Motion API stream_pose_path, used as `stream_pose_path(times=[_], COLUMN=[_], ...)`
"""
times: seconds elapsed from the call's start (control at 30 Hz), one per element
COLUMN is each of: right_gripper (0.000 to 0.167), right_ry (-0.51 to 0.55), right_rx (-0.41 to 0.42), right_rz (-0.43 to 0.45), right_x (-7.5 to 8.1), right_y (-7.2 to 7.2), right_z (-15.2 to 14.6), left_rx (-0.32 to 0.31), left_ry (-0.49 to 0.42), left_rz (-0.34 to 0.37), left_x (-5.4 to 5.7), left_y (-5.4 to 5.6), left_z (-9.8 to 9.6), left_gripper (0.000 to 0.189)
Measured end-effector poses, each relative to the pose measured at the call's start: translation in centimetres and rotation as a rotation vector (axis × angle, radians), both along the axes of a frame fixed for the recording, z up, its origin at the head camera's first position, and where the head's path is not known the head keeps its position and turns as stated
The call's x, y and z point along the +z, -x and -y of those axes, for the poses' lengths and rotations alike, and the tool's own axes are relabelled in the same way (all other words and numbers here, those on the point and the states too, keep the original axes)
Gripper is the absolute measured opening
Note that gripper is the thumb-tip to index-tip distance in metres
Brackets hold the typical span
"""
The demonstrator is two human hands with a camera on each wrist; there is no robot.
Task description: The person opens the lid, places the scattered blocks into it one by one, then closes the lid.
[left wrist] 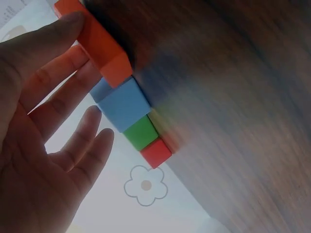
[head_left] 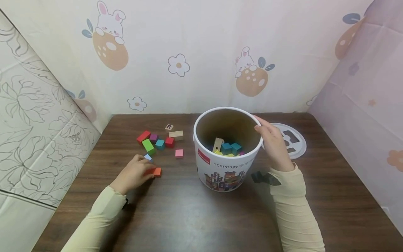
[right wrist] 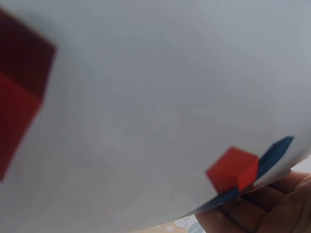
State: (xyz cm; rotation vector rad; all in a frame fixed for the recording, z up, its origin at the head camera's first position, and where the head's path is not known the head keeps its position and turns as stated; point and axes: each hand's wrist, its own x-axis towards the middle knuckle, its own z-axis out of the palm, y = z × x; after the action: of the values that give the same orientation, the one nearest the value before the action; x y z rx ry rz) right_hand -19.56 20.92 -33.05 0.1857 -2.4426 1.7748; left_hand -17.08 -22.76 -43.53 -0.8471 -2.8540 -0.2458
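My left hand (head_left: pixel 134 174) pinches an orange block (left wrist: pixel 104 48) between thumb and fingers, low over the table at the left. Right beside it is a light blue block (left wrist: pixel 125 103), with a green block (left wrist: pixel 141 132) and a red block (left wrist: pixel 156 152) behind in the left wrist view. On the other side, my right hand (head_left: pixel 274 142) grips the rim of a white bucket (head_left: pixel 220 175) with printed building blocks on its wall. Teal blocks (head_left: pixel 235 148), yellow pieces and a plain wooden piece (head_left: pixel 218 144) lie inside the bucket; its near wall hides part of them.
Loose blocks lie left of the bucket: purple (head_left: pixel 154 138), teal (head_left: pixel 160 144), pink (head_left: pixel 178 153), plain wood (head_left: pixel 176 135) and a tile marked R (head_left: pixel 169 127). A white lid (head_left: pixel 297 148) with cut-outs rests behind my right hand. Patterned cloth (head_left: pixel 207 42) hangs at the table's back edge.
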Motion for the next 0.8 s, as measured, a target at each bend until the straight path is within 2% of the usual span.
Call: stream_pose_path(times=[0.13,0.23,0.37,0.6,0.8], right_gripper=[0.046,0.046,0.046,0.046,0.047], right_ry=[0.006,0.007,0.007,0.005,0.009], right_rx=[0.002,0.000,-0.001,0.001,0.008], right_rz=[0.006,0.021,0.025,0.028,0.022], right_x=[0.0,0.0,0.0,0.1,0.1], right_y=[-0.1,-0.1,-0.1,-0.1,-0.1], right_z=[0.0,0.0,0.0,0.0,0.0], left_rx=[0.003,0.023,0.037,0.040,0.027], left_ry=[-0.031,-0.072,-0.132,-0.216,-0.316], left_rz=[0.012,0.054,0.096,0.104,0.095], left_x=[0.2,0.5,1.4,4.3,7.9], left_y=[0.3,0.6,1.0,1.7,2.3], left_z=[-0.1,-0.2,-0.7,-1.9,-3.4], left_gripper=[0.023,0.025,0.029,0.036,0.039])
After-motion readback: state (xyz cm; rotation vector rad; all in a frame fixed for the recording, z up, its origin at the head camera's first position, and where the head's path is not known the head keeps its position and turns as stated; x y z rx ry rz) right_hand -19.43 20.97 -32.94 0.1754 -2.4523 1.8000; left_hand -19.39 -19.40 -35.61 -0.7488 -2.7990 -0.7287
